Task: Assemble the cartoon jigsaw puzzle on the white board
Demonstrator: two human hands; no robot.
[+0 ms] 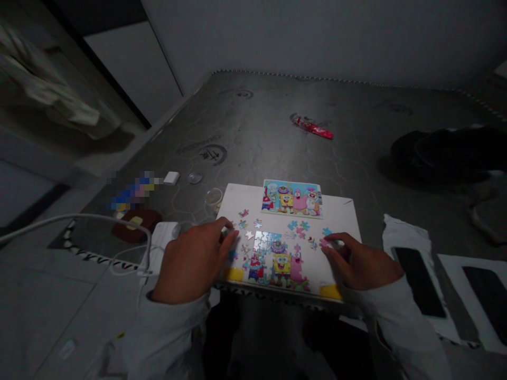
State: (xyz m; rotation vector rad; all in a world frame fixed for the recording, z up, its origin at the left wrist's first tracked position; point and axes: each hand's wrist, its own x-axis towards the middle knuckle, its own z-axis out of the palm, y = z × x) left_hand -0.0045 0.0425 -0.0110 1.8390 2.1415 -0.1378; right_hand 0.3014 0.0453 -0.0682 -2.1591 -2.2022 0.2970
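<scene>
Left hand [192, 261]: fingers [225, 236] together on pale piece [226, 230]. Right hand [360, 258]: fingers [330, 247] clamped on pink piece [325, 243]. Hands over near corners of white board [237, 198]. Part-built puzzle [277, 261] at near edge, one picture card [292, 198] at far edge, roughly dozen loose pieces [297, 228] between. Board on grey mattress [257, 121]; white wall [317, 37] beyond.

We reach both arms [168, 332] forward, our left hand [190, 261] and right hand [360, 258] well apart, palms down, fingers [225, 237] curled inward

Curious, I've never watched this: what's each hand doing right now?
Left hand: closed, pinching a small jigsaw piece.
Right hand: closed, pinching a pink jigsaw piece.
</scene>
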